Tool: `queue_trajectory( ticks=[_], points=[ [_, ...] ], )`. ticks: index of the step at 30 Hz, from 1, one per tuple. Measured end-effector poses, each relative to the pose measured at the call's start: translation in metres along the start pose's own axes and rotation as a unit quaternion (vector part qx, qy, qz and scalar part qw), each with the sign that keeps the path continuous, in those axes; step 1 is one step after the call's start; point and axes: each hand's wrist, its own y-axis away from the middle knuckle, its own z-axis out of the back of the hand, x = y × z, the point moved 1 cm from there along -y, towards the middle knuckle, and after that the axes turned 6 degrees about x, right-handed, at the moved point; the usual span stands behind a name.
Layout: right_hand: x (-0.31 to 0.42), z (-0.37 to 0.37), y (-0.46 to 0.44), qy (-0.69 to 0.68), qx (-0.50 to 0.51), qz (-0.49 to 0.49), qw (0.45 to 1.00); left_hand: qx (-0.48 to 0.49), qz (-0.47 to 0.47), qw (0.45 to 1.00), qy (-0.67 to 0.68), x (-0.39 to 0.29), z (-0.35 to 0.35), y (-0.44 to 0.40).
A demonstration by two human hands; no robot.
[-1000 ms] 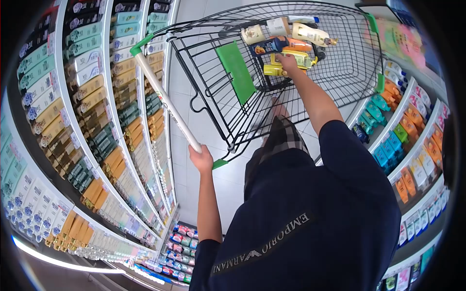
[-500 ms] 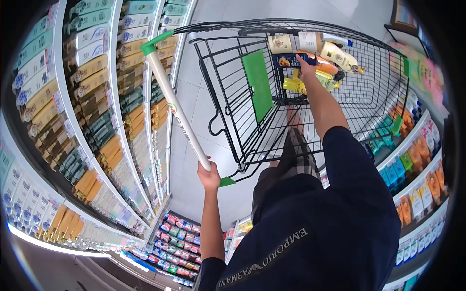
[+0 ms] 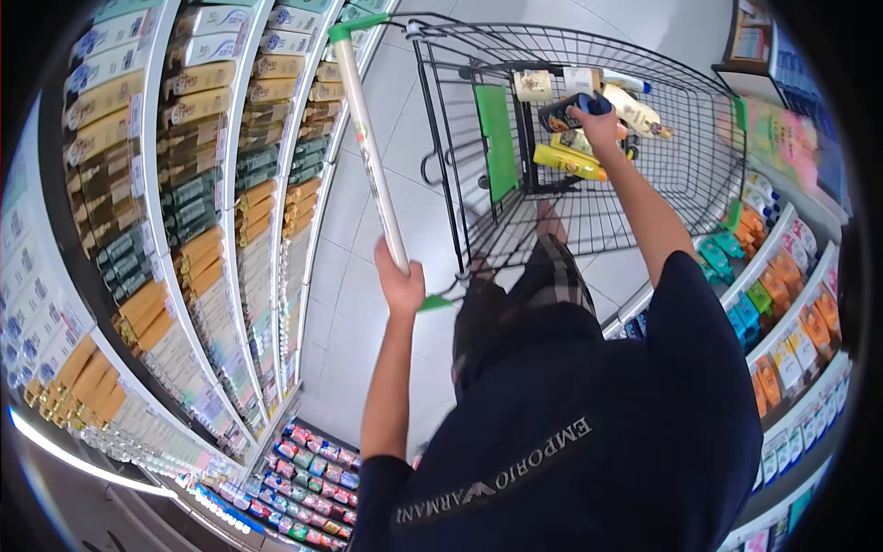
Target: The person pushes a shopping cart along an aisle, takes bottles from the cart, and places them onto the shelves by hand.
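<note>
My left hand point(image 3: 401, 279) is wrapped round the lower end of the white handle point(image 3: 369, 152) of a wire shopping cart point(image 3: 662, 216). Inside the cart, my right hand point(image 3: 596, 121) grips a dark blue bottle point(image 3: 561, 113) with its fingers closed round it. Just below that hand lies a yellow bottle point(image 3: 568, 163). Cream-coloured bottles point(image 3: 635, 112) rest beyond and to the right of it, and a cream container point(image 3: 533, 86) lies at the left. An orange item is partly hidden by my right hand.
Shelves of bottles and tubes point(image 3: 198, 166) rise on the left. More shelves point(image 3: 786, 285) with orange, blue and teal bottles curve along the right. Packs in rows point(image 3: 308, 488) stand at the lower left. A dark-framed rack point(image 3: 747, 41) is at the upper right.
My right hand has moved from the yellow bottles to the dark blue bottle, which now sits tilted in its grip. The view has shifted along the shelves; my left hand still holds the handle.
</note>
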Motion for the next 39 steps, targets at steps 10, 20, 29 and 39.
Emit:
queue_trajectory(
  ticks=[10, 20, 29, 39],
  points=[
    [0.236, 0.159, 0.302, -0.111, -0.017, 0.102, 0.988, 0.047, -0.323, 0.933, 0.150, -0.154, 0.034, 0.034],
    [0.280, 0.135, 0.596, -0.239, -0.181, 0.218, 0.929, 0.783, -0.310, 0.481, 0.243, -0.230, 0.071, 0.142],
    [0.208, 0.158, 0.689, -0.487, -0.252, 0.269, 0.792, 0.901, -0.266, 0.331, 0.091, -0.259, 0.026, 0.255],
    [0.101, 0.269, 0.804, -0.536, -0.400, 0.283, 0.687, 0.958, -0.155, 0.236, -0.043, -0.311, -0.071, 0.441]
  ],
)
